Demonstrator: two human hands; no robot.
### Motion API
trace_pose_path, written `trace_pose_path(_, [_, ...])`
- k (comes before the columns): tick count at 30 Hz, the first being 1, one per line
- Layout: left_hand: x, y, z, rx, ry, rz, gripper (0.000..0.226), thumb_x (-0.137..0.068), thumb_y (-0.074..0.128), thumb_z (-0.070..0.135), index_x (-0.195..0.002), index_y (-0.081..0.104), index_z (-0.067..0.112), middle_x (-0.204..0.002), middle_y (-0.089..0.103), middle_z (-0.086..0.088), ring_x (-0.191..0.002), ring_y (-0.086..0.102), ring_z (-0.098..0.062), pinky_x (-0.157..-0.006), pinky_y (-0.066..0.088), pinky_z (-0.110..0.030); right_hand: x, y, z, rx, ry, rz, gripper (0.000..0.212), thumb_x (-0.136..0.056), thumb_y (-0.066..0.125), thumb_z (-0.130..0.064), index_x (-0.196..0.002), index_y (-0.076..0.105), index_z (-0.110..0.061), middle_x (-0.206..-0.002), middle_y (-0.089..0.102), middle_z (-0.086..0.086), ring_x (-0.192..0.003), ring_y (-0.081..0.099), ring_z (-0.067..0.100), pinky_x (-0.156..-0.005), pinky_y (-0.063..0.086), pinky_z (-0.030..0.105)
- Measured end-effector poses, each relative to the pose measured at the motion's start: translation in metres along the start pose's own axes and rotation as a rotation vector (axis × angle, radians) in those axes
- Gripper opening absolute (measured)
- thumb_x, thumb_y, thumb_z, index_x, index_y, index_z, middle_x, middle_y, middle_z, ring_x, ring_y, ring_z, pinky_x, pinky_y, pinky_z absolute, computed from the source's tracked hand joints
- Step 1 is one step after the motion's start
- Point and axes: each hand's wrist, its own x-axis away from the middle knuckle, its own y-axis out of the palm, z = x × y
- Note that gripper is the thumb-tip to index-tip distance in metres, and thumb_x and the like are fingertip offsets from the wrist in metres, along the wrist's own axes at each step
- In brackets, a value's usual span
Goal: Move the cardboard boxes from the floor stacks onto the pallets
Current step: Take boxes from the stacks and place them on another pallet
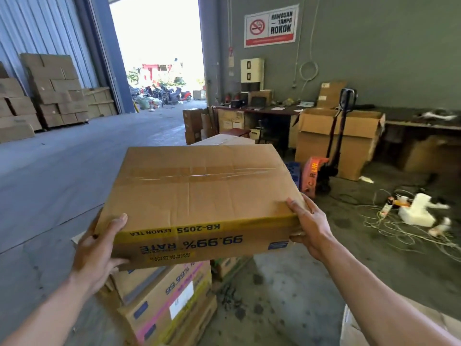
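Observation:
I hold a taped cardboard box point(199, 196) with yellow and blue print in the air at chest height. My left hand point(99, 248) grips its near left corner, thumb on top. My right hand point(308, 226) grips the near right corner, thumb over the top edge. Below the box stands a stack of similar printed boxes point(169, 303). The top of another box point(224, 139) shows just beyond the held one. A blue pallet point(294, 171) peeks out behind the box's right edge.
An orange pallet jack point(321, 171) stands right of the box, open cartons point(341, 141) behind it. Cables and white foam point(414, 211) litter the floor at right. Stacked boxes point(55, 93) line the left wall. A box corner point(369, 328) sits at lower right.

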Motion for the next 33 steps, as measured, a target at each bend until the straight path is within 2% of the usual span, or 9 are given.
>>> trace_pose_path(5, [0.030,0.042,0.005,0.010,0.009,-0.121,0.050,-0.088,0.071,0.031,-0.133,0.056,0.018,-0.101,0.064,-0.005,-0.096,0.063,-0.028,-0.079,0.054,-0.058,0.061,-0.073,-0.012,-0.030,-0.038,0.129,0.060,-0.088,0.074,-0.041,-0.142,0.050,-0.038,-0.116,0.061,-0.006,-0.097,0.060,0.018,-0.067,0.058,0.043])
trace_pose_path(9, [0.057,0.074,0.001,0.000,-0.023,-0.321,0.053,-0.091,0.066,0.032,-0.141,0.050,0.022,-0.109,0.064,-0.006,-0.098,0.063,-0.027,-0.088,0.051,-0.060,0.126,-0.129,-0.014,-0.041,-0.058,0.284,0.065,-0.087,0.075,-0.041,-0.145,0.047,-0.038,-0.121,0.057,-0.002,-0.094,0.059,0.015,-0.061,0.058,0.041])
trace_pose_path(15, [0.105,0.097,-0.031,-0.062,-0.103,-0.536,0.072,-0.066,0.076,0.074,-0.127,0.059,0.039,-0.132,0.063,-0.001,-0.121,0.060,-0.031,-0.101,0.046,-0.061,0.251,-0.199,0.001,-0.002,-0.099,0.517,0.069,-0.086,0.074,-0.048,-0.148,0.044,-0.036,-0.121,0.059,-0.002,-0.101,0.061,0.020,-0.062,0.061,0.040])
trace_pose_path(18, [0.144,0.099,-0.046,-0.088,-0.156,-0.610,0.075,-0.057,0.079,0.078,-0.122,0.064,0.042,-0.128,0.067,0.001,-0.114,0.064,-0.032,-0.093,0.051,-0.064,0.325,-0.224,0.017,0.009,-0.077,0.643,0.072,-0.082,0.076,-0.053,-0.146,0.046,-0.038,-0.128,0.059,0.000,-0.105,0.061,0.023,-0.068,0.063,0.043])
trace_pose_path(21, [0.191,0.095,-0.055,-0.091,-0.194,-0.624,0.076,-0.049,0.084,0.077,-0.117,0.067,0.046,-0.123,0.068,0.004,-0.108,0.067,-0.033,-0.086,0.052,-0.067,0.396,-0.245,0.032,0.039,-0.079,0.743,0.068,-0.083,0.075,-0.053,-0.143,0.050,-0.036,-0.126,0.060,0.001,-0.104,0.061,0.021,-0.055,0.056,0.027])
trace_pose_path(24, [0.252,0.088,-0.045,-0.086,-0.233,-0.708,0.052,-0.062,0.082,0.068,-0.109,0.068,0.053,-0.128,0.063,0.003,-0.105,0.066,-0.032,-0.070,0.057,-0.064,0.456,-0.264,0.043,0.046,-0.089,0.837,0.069,-0.081,0.075,-0.056,-0.143,0.050,-0.038,-0.126,0.060,0.000,-0.104,0.061,0.020,-0.066,0.057,0.033])
trace_pose_path(28, [0.307,0.094,-0.035,-0.108,-0.232,-0.794,0.053,-0.084,0.074,0.044,-0.135,0.058,0.038,-0.133,0.056,-0.002,-0.109,0.061,-0.036,-0.046,0.059,-0.047,0.520,-0.286,0.048,0.052,-0.108,0.922,0.067,-0.082,0.074,-0.056,-0.142,0.049,-0.040,-0.122,0.058,0.001,-0.100,0.059,0.020,-0.076,0.059,0.043])
trace_pose_path(30, [0.328,0.100,-0.032,-0.080,-0.250,-0.809,0.055,-0.082,0.076,0.045,-0.134,0.058,0.039,-0.134,0.058,-0.006,-0.111,0.061,-0.044,-0.047,0.060,-0.046,0.546,-0.299,0.050,0.045,-0.112,0.962,0.070,-0.082,0.074,-0.056,-0.144,0.048,-0.038,-0.122,0.059,0.002,-0.102,0.060,0.023,-0.086,0.059,0.050])
trace_pose_path(33, [0.364,0.108,-0.029,-0.030,-0.292,-0.872,0.058,-0.085,0.074,0.042,-0.139,0.054,0.037,-0.128,0.060,-0.005,-0.112,0.060,-0.037,-0.065,0.060,-0.055,0.580,-0.323,0.052,0.023,-0.128,0.999,0.072,-0.084,0.074,-0.053,-0.148,0.045,-0.036,-0.116,0.057,-0.001,-0.102,0.059,0.022,-0.093,0.056,0.054])
